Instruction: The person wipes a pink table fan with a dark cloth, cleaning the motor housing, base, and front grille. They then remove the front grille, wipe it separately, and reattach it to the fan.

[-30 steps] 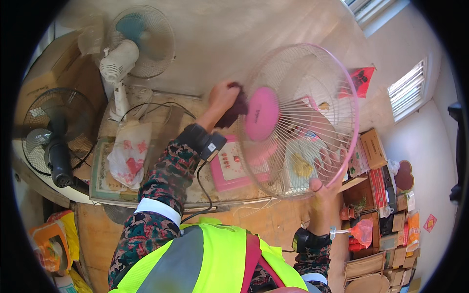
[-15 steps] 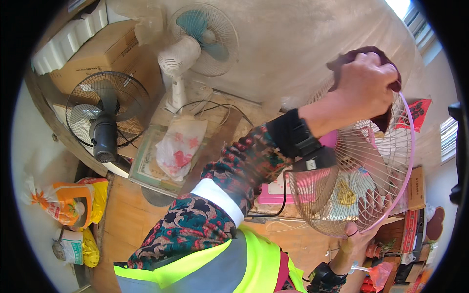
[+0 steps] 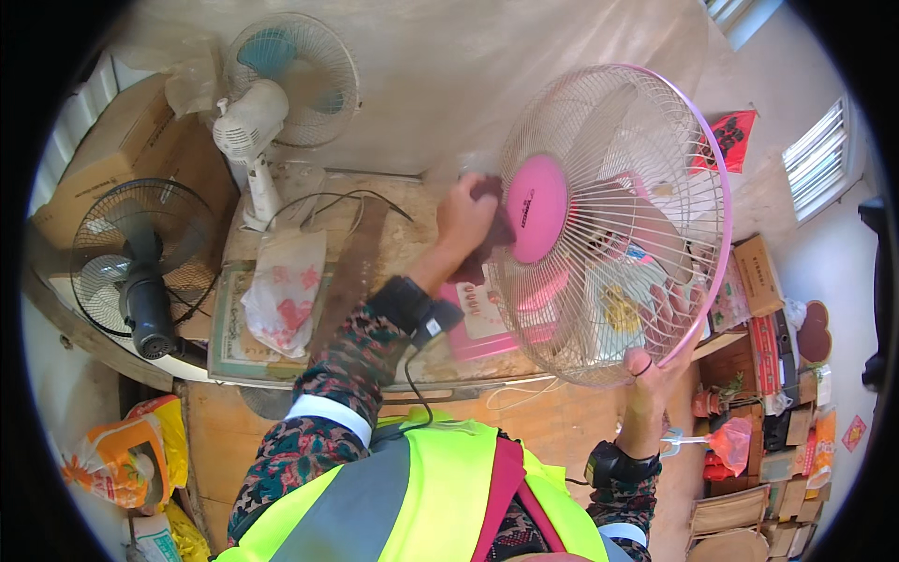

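Observation:
A round wire fan guard with a pink rim and a pink centre disc stands tilted at the right of the table. Against the left side of that disc, my left hand presses a dark maroon cloth, its fingers closed around the fabric. Low on the guard, my right hand grips the rim, with the thumb in front and the fingers showing through the wires behind. Pale blade-like shapes show through the wires; whether the guard is joined to a fan I cannot tell.
A white fan with blue blades and a black fan stand at the left. On the table are a plastic bag and a pink box. Cardboard boxes fill the back left corner; cluttered shelves stand at right.
My left hand has brought the cloth from the guard's upper rim down and left to the pink disc. My right hand still holds the rim. The view has shifted.

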`<state>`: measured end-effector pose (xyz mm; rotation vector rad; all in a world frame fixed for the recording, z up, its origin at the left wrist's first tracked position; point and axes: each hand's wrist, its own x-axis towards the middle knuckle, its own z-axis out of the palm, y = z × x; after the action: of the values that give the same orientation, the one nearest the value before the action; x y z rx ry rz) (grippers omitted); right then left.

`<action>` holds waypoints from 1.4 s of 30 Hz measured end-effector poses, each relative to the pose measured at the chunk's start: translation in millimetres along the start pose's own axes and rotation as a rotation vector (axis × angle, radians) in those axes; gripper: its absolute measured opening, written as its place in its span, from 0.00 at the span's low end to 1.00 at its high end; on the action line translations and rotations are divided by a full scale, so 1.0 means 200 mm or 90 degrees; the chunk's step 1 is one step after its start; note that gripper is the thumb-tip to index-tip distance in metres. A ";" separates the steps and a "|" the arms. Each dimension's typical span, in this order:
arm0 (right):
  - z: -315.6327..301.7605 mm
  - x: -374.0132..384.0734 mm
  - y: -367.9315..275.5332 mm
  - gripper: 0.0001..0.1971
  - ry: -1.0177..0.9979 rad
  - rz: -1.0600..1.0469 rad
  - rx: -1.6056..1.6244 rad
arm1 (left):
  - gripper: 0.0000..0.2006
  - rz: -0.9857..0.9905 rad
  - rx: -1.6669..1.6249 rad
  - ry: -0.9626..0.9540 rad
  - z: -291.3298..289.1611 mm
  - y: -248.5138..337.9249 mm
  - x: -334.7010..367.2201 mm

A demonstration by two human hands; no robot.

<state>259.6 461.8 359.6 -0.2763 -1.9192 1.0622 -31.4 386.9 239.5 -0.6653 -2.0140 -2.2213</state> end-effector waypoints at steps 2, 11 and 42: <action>0.00 0.00 0.00 0.70 -0.012 0.005 -0.002 | 0.14 0.091 -0.036 0.033 0.00 0.17 0.15; -0.02 -0.01 0.00 0.69 0.004 -0.028 -0.089 | 0.14 0.449 0.178 -0.006 0.25 1.02 0.66; 0.06 0.05 -0.02 0.71 -0.005 -0.019 -0.041 | 0.16 0.444 -0.048 -0.102 0.11 0.73 0.93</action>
<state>245.2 457.7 365.3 -0.2787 -1.9613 0.9853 -143.9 431.7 443.8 -1.3386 -1.4260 -1.8585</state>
